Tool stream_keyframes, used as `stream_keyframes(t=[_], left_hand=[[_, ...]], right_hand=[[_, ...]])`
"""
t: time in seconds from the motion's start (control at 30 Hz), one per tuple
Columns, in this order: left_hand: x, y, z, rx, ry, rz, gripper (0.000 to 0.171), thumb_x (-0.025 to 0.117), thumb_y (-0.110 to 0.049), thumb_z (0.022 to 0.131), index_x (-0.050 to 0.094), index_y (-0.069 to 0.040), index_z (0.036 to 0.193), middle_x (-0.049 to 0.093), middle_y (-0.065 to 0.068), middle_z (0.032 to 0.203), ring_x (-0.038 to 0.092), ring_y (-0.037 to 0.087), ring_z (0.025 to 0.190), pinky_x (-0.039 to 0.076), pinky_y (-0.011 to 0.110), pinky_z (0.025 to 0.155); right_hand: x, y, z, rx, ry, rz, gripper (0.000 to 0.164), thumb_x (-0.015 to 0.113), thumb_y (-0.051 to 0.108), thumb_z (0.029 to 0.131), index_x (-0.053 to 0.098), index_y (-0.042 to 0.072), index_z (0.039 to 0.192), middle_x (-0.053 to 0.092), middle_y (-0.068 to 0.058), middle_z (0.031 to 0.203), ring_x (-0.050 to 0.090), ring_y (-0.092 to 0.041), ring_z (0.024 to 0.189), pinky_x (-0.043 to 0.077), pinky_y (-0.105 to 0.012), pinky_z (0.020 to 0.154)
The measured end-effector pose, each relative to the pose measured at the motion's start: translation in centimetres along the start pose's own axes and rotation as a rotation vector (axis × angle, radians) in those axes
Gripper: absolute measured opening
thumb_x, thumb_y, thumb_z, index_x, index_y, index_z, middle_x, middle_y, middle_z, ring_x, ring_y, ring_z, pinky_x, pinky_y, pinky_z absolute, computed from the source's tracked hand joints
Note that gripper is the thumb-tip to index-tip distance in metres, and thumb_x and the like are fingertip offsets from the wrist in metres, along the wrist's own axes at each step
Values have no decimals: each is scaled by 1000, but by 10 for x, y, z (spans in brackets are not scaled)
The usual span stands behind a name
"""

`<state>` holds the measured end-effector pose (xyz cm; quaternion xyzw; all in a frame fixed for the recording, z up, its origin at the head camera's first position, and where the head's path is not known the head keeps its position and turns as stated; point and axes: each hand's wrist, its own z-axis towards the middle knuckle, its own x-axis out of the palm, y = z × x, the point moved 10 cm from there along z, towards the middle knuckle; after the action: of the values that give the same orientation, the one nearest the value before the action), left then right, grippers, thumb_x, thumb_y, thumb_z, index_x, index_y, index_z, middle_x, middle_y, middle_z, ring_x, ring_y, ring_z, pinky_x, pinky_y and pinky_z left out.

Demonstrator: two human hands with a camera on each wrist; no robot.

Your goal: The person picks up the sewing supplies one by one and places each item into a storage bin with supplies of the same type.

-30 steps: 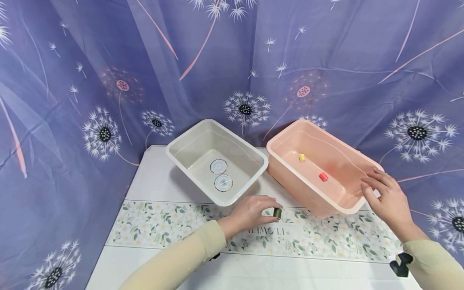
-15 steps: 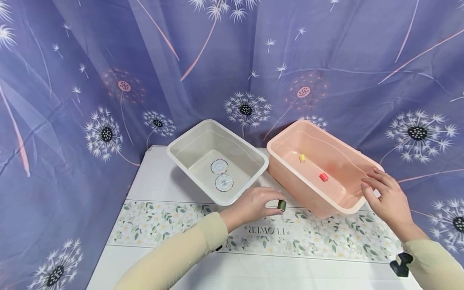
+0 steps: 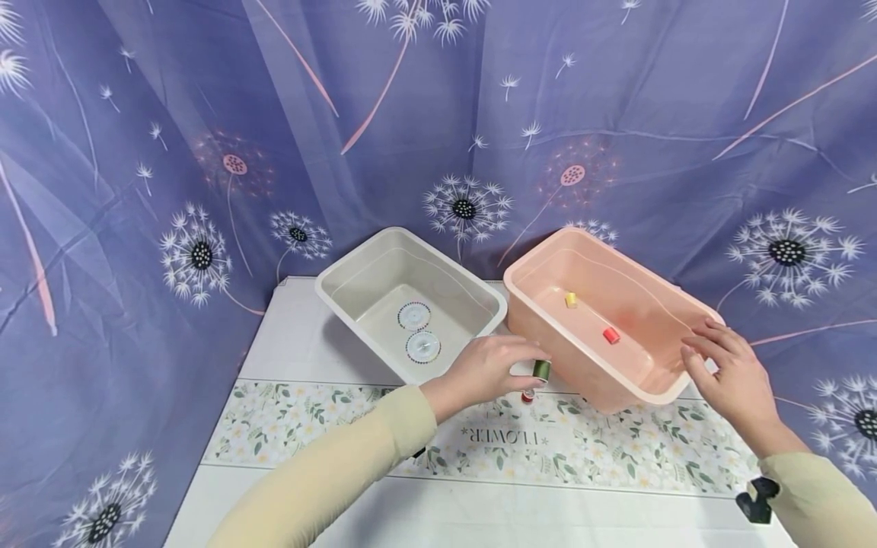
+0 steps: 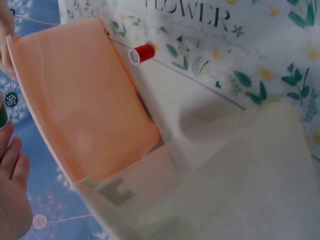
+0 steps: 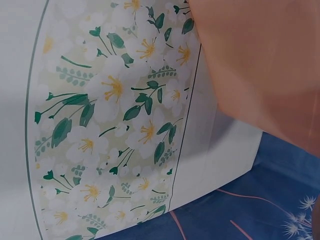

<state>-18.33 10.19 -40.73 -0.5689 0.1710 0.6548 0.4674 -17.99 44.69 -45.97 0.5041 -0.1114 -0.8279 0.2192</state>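
Between the thumb and fingertips of my left hand (image 3: 489, 367) is a dark green thread spool (image 3: 541, 370), held above the table near the front wall of the pink basin (image 3: 592, 377). Only an edge of that green spool (image 4: 3, 114) shows in the left wrist view. A red thread spool (image 3: 527, 396) is on the table just below my left hand; the left wrist view shows this red spool (image 4: 142, 54) beside the pink basin. My right hand (image 3: 733, 373) rests over the basin's right rim, fingers loosely bent. Inside lie a yellow spool (image 3: 572, 300) and another red spool (image 3: 611, 335).
A grey basin (image 3: 352, 323) stands left of the pink one, with two round discs edged in coloured dots, the far disc (image 3: 414, 316) and the near disc (image 3: 422, 347). A floral band crosses the white tabletop (image 3: 479, 506). A purple dandelion curtain (image 3: 384, 183) hangs behind.
My left hand has moved slightly up and right with the green spool, toward the pink basin. The red spool on the table has come into sight below it. My right hand stays put.
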Motion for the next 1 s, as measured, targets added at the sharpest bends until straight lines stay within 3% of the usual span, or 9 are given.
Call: stream_keyframes(t=[0.17,0.53,0.73,0.87,1.0], left_hand=[[-9,0,10,12,-18,-17,38,82,-39,96,77,-21,129,75,-3,133,71,12,121,60,28,98],[-16,6,34,-13,-11,-24,40,80,-40,96,75,-22,132,76,-7,129,72,9,102,59,26,81],[-18,8,47,-11,2,0,38,78,-37,99,75,-20,133,75,-7,131,72,9,112,58,20,88],[-20,10,55,-26,-2,-8,38,79,-36,99,75,-20,133,74,-5,133,73,11,109,59,21,86],[-22,13,62,-43,-15,-12,41,80,-36,98,74,-22,135,71,-5,140,72,13,118,60,23,90]], right_hand=[[0,0,0,5,4,-2,32,65,21,104,74,-4,121,62,-29,141,44,-43,149,26,-49,132],[0,0,-1,8,6,-4,33,65,21,104,73,-5,122,62,-30,141,45,-43,148,25,-46,133],[-2,2,0,-27,-38,-1,31,67,20,102,75,-4,119,65,-30,137,50,-46,142,26,-37,132],[-1,1,-1,-29,-38,4,32,66,21,103,75,-5,120,64,-30,138,49,-45,144,25,-37,132],[-1,1,0,-25,-32,5,32,66,21,103,74,-5,121,64,-30,138,48,-44,145,26,-39,132]])
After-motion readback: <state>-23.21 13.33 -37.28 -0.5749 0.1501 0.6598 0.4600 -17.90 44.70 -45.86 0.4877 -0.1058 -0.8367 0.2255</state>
